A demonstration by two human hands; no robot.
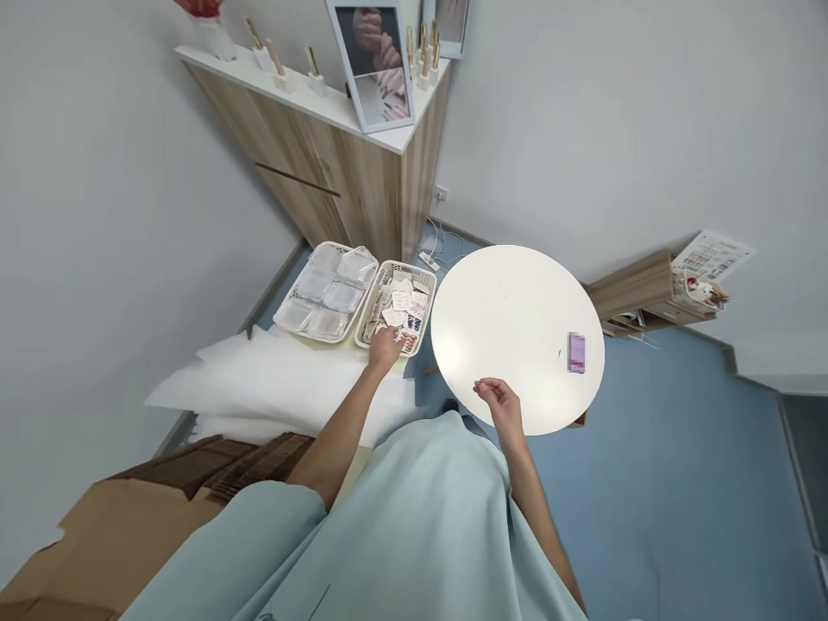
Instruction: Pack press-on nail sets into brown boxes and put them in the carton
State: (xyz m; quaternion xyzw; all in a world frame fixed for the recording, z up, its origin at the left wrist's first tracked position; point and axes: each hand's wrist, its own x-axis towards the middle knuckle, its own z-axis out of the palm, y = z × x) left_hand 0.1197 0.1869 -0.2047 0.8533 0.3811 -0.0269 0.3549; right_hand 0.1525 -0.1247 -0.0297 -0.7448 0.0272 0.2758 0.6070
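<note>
Left hand (386, 347) is down at the near end of a small white perforated plastic basket (423, 278), fingers on the loose pile of small flat printed cards (399, 300) inside. Can't tell from here whether it's pinching one; fingertips are partly lost among the cards. Right hand (503, 405) is over the near edge of a round, glossy white table (504, 310), thumb and fingers drawn in narrow; nothing shows between them (something tiny could be hidden, can't rule it out). Cards all sit in the basket, some light with print, some with dark or reddish patterns, overlapping every which way. High sides probably there to stop a loose heap like that spreading. Just left of it, a larger white plastic basket (301, 283) carries clear plastic packs (342, 296) laid flat in rows, presumably so they don't slide or get crushed. Having both baskets side by side on the left and the table to the right looks like a reach thing: one hand per side, no step needed. On the table's right part lies a small purple rectangular item (576, 354), its face blurred, well apart from the right hand; guess it's parked there to leave the near edge free. White, soft-looking sheets (291, 388) are spread in front of the baskets, with brown corrugated cardboard (129, 526) nearer the person.
</note>
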